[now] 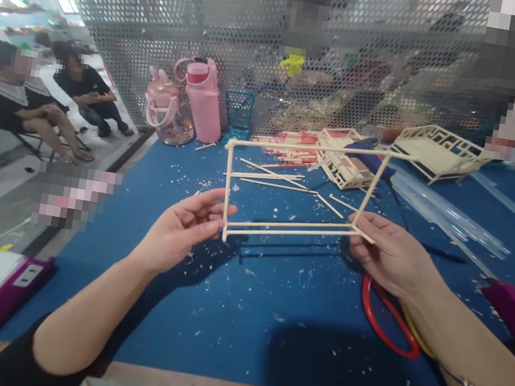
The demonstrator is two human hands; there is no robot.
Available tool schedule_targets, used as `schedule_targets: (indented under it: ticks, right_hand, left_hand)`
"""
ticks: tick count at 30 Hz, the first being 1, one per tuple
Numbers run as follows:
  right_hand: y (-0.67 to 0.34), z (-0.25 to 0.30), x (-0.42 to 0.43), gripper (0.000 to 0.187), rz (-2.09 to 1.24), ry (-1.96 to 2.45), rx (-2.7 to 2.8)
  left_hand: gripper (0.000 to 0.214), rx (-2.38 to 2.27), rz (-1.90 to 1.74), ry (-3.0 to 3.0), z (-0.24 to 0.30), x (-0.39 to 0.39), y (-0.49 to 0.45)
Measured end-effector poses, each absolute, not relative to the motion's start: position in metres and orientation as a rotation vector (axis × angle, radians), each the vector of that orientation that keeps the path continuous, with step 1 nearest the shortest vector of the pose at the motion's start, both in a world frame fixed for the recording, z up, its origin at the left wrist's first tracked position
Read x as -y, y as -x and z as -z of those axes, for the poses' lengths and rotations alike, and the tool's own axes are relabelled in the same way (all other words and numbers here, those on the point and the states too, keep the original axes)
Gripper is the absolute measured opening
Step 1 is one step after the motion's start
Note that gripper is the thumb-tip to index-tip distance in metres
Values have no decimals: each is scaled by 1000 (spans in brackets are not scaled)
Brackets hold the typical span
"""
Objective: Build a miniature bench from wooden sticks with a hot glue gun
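Observation:
A rectangular frame of thin wooden sticks [291,226] is held up over the blue tabletop, joined at its corners. Its lower left corner is pinched by my left hand [183,223], thumb in front and fingers around the upright stick. My right hand [383,250] grips the lower right corner, where a short stick end juts out. The fingertips of that hand are partly hidden behind the sticks. Beyond the frame, several loose sticks [278,185] lie on the table. Red-handled scissors [386,323] lie beneath my right forearm, partly covered by it.
Behind stand a pink bottle [202,101], a clear jug [169,112] and a teal basket [237,117]. Small wooden bed models [436,154], red-tipped sticks [290,146] and clear glue sticks [446,211] lie at the back. Purple power strips [6,296] flank the table [155,334]. Two people sit left.

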State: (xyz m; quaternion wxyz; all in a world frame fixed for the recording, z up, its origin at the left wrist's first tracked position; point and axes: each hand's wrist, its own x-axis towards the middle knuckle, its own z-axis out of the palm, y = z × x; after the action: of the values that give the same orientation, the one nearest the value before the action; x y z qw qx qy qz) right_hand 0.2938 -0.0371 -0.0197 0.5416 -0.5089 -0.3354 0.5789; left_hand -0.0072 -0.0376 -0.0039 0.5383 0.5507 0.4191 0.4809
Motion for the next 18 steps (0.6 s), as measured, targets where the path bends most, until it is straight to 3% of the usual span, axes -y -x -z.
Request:
schedule_targets:
  ticks: [4,12,18]
  right_hand:
    - [-292,19,40,39,-1486,1114,825]
    - [-293,23,41,34,-1563,994,933]
    - [-295,24,41,31,-1668,991,800]
  left_hand:
    - [50,-923,-1264,-1257,3,40,4]
    - [26,-979,-1358,-1084,3,38,0]
    - [37,-1169,-1168,-1038,0,37,-2]
